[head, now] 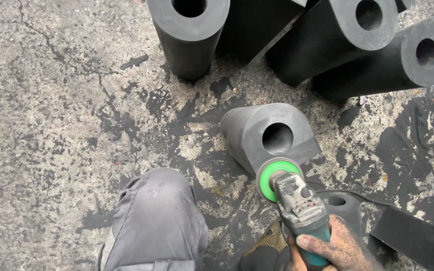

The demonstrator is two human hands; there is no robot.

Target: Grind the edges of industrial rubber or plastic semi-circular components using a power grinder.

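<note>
Right hand (340,246) clamped around the body of the angle grinder (297,200), low in the frame beside a bent knee in grey trousers (156,216). Green-rimmed disc (272,176) pressed against the lower edge of the grey rubber block (264,135), up and left of that hand, lying on stained concrete floor (51,100). Left hand not visible; more black bored blocks (372,45) stacked behind.
</note>
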